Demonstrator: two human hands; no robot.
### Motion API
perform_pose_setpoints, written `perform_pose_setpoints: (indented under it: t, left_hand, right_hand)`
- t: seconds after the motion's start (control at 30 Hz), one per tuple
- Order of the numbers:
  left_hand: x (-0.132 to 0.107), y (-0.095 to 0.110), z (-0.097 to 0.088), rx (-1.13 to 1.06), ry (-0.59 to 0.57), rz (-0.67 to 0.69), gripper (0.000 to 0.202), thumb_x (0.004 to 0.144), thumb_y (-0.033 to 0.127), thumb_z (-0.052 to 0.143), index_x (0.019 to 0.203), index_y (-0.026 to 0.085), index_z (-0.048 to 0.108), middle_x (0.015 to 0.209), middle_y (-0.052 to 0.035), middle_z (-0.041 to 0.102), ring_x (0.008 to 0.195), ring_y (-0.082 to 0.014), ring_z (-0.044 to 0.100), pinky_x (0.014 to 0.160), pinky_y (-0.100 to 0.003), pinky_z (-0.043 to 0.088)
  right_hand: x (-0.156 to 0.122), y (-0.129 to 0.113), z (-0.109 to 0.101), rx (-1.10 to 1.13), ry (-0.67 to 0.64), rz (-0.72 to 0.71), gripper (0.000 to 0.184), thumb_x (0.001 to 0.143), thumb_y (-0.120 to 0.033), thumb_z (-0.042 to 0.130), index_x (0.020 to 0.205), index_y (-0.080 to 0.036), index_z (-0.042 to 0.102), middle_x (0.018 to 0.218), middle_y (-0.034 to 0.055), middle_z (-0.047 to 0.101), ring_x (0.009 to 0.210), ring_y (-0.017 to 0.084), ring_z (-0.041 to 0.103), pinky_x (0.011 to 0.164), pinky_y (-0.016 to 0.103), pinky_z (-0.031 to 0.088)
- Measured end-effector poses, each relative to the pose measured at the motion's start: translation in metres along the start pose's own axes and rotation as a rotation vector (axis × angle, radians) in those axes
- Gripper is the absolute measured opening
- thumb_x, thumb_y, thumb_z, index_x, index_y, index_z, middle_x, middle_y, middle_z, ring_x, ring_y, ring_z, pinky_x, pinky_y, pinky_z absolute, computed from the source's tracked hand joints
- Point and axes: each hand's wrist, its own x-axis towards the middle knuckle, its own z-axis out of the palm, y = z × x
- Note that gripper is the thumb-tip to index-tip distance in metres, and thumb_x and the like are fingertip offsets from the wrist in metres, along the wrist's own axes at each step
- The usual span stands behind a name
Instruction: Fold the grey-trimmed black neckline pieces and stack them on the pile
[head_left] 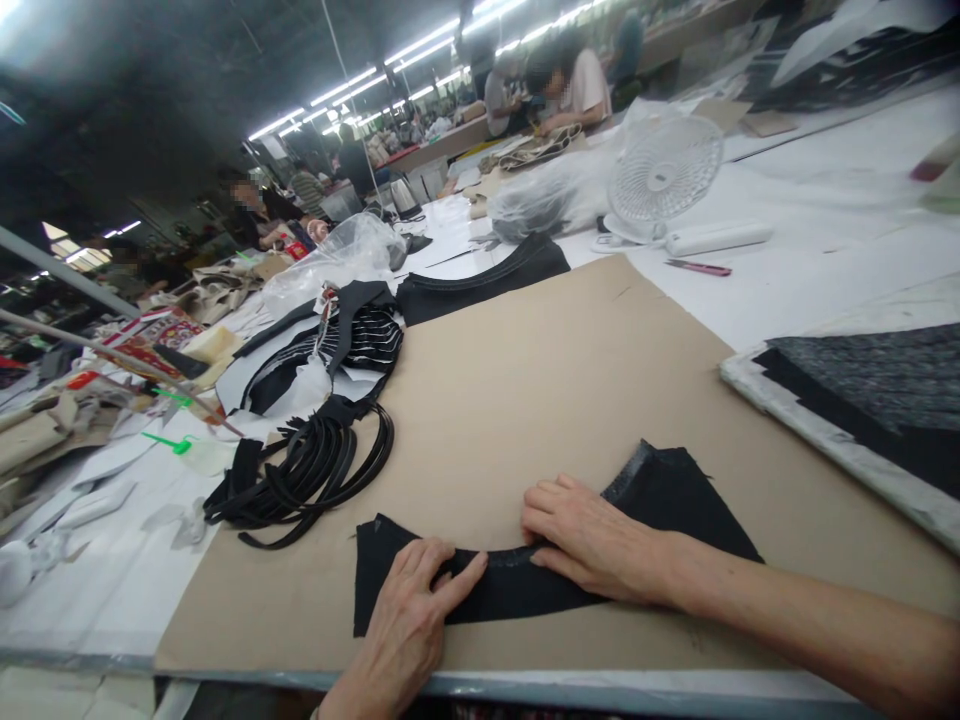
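Note:
A curved black fabric piece [517,592] lies on the brown board in front of me, with a shiny strip along its inner curve. My left hand [416,600] is at the left part of that curve, thumb and fingers closed on the edge. Farther right, my right hand [592,535] has its fingers bent over the same edge, with the thumb close beneath them. The fabric's wider right end [690,505] shows beyond my right wrist, lying flat. What is under my fingertips is hidden.
Left on the brown board [510,400] sits a bundle of black strips [307,470], with striped black pieces [360,340] behind. Another curved black piece [487,280] lies at the back. A white fan [664,175], a pink cutter [697,268] and a grey-fabric-covered board [862,400] are rightward. People work beyond.

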Motion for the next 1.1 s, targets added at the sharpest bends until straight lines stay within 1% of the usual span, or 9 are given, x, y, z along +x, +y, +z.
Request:
perform_pose_setpoints:
  t: [0.13, 0.27, 0.37, 0.47, 0.63, 0.8, 0.87, 1.0, 1.1]
  left_hand:
    - [0.005, 0.01, 0.001, -0.108, 0.074, -0.062, 0.046, 0.087, 0.004, 0.037, 0.117, 0.027, 0.064, 0.108, -0.0073, 0.062, 0.101, -0.0198, 0.058, 0.084, -0.036, 0.049]
    - [0.021, 0.03, 0.002, -0.25, 0.083, -0.188, 0.045, 0.087, 0.006, 0.037, 0.124, 0.023, 0.056, 0.106, -0.0078, 0.065, 0.099, -0.0201, 0.06, 0.085, -0.037, 0.051]
    - [0.035, 0.043, 0.006, -0.276, 0.066, -0.304, 0.031, 0.088, 0.014, 0.048, 0.115, 0.023, 0.061, 0.102, -0.0074, 0.065, 0.096, -0.0219, 0.06, 0.083, -0.039, 0.052]
    - [0.044, 0.051, 0.011, -0.301, 0.045, -0.359, 0.023, 0.085, 0.014, 0.057, 0.105, 0.022, 0.062, 0.096, -0.0054, 0.064, 0.092, -0.0227, 0.059, 0.081, -0.04, 0.051]
    - [0.043, 0.052, 0.016, -0.329, 0.08, -0.315, 0.018, 0.089, 0.011, 0.05, 0.101, 0.022, 0.059, 0.094, -0.0044, 0.062, 0.09, -0.0207, 0.056, 0.08, -0.036, 0.049]
    - [0.042, 0.049, 0.02, -0.303, 0.091, -0.257, 0.02, 0.095, 0.013, 0.041, 0.09, 0.02, 0.058, 0.088, -0.0041, 0.059, 0.085, -0.019, 0.053, 0.076, -0.033, 0.046]
    - [0.042, 0.048, 0.022, -0.324, 0.094, -0.297, 0.021, 0.096, 0.015, 0.039, 0.085, 0.02, 0.056, 0.085, -0.0038, 0.058, 0.083, -0.0185, 0.053, 0.074, -0.032, 0.045]
    - [0.046, 0.045, 0.018, -0.441, 0.055, -0.49, 0.018, 0.095, 0.021, 0.044, 0.079, 0.02, 0.052, 0.081, -0.002, 0.057, 0.08, -0.018, 0.054, 0.073, -0.032, 0.044]
    - [0.049, 0.043, 0.009, -0.543, 0.004, -0.553, 0.023, 0.097, 0.027, 0.039, 0.083, 0.021, 0.056, 0.083, -0.0016, 0.06, 0.083, -0.0184, 0.056, 0.078, -0.033, 0.044]
  right_hand:
    - [-0.002, 0.0, -0.002, -0.012, 0.003, 0.016, 0.009, 0.085, -0.021, 0.064, 0.088, -0.02, 0.056, 0.092, 0.002, 0.059, 0.089, 0.019, 0.053, 0.081, 0.033, 0.035]
    - [-0.002, -0.001, -0.003, -0.027, 0.01, 0.04, 0.012, 0.084, -0.023, 0.066, 0.091, -0.02, 0.057, 0.091, 0.003, 0.062, 0.09, 0.021, 0.055, 0.087, 0.038, 0.033]
    - [-0.001, 0.001, -0.005, -0.038, -0.016, 0.031, 0.013, 0.083, -0.027, 0.068, 0.09, -0.019, 0.059, 0.09, 0.0033, 0.063, 0.091, 0.022, 0.055, 0.089, 0.041, 0.033]
    - [0.001, 0.002, -0.009, -0.047, -0.05, 0.002, 0.012, 0.082, -0.026, 0.067, 0.09, -0.019, 0.06, 0.091, 0.0043, 0.064, 0.091, 0.023, 0.055, 0.088, 0.041, 0.034]
    - [0.001, 0.003, -0.014, -0.047, -0.079, -0.016, 0.013, 0.08, -0.022, 0.067, 0.091, -0.019, 0.061, 0.092, 0.0047, 0.064, 0.09, 0.023, 0.056, 0.084, 0.039, 0.035]
    - [-0.002, 0.004, -0.011, -0.031, -0.048, -0.006, 0.014, 0.082, -0.025, 0.068, 0.092, -0.019, 0.061, 0.092, 0.0042, 0.065, 0.092, 0.023, 0.056, 0.084, 0.039, 0.034]
    - [-0.003, 0.004, -0.009, -0.023, -0.039, 0.001, 0.014, 0.082, -0.025, 0.068, 0.093, -0.02, 0.06, 0.093, 0.004, 0.065, 0.093, 0.023, 0.056, 0.085, 0.039, 0.033]
    - [-0.002, 0.002, -0.011, -0.016, -0.062, 0.022, 0.016, 0.081, -0.022, 0.069, 0.094, -0.02, 0.06, 0.094, 0.0039, 0.065, 0.093, 0.023, 0.056, 0.085, 0.039, 0.033]
    - [0.0, 0.0, -0.014, -0.012, -0.082, 0.041, 0.016, 0.08, -0.021, 0.069, 0.093, -0.02, 0.06, 0.094, 0.004, 0.065, 0.094, 0.023, 0.056, 0.084, 0.039, 0.034]
